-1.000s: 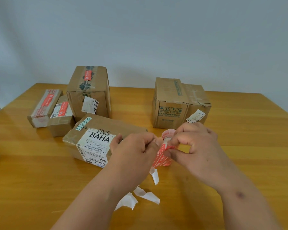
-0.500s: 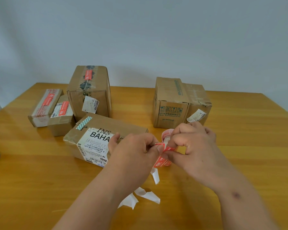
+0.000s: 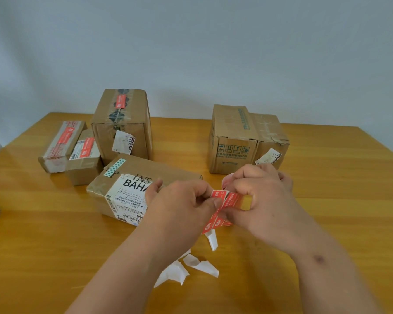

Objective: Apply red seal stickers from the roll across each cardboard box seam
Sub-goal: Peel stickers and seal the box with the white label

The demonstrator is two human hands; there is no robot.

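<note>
- Both hands meet over the wooden table (image 3: 327, 200), just in front of the boxes: the left hand (image 3: 179, 200) pinches the top corner of a red seal sticker (image 3: 218, 194) between thumb and forefinger, and the right hand (image 3: 266, 200) is curled around the sticker roll (image 3: 234, 200), holding it steady.
- From the roll a strip of stickers on its liner (image 3: 213, 223) hangs down between the hands, ending in a white tail just above the table.
- Tearing looks the nearest risk: the sticker is gripped only at a corner, so a sharp or sideways pull could rip it or leave part on the liner.
- Folding is another: once free, the adhesive side could curl onto itself or cling to the fingers, spoiling the seal.
- If the right hand loosens, the roll may spin and more strip may spill out, tangling with the white backing scraps (image 3: 186, 266) lying on the table below.
- Three boxes at the left already carry red seals; the labelled box (image 3: 127, 191) nearest the left hand and the pair of boxes (image 3: 243, 139) at the right show none, so they seem still to be done.
- On the labelled box a wide shipping label covers much of the top, so the seam may be hard to find, and a seal set crooked would miss it.
</note>
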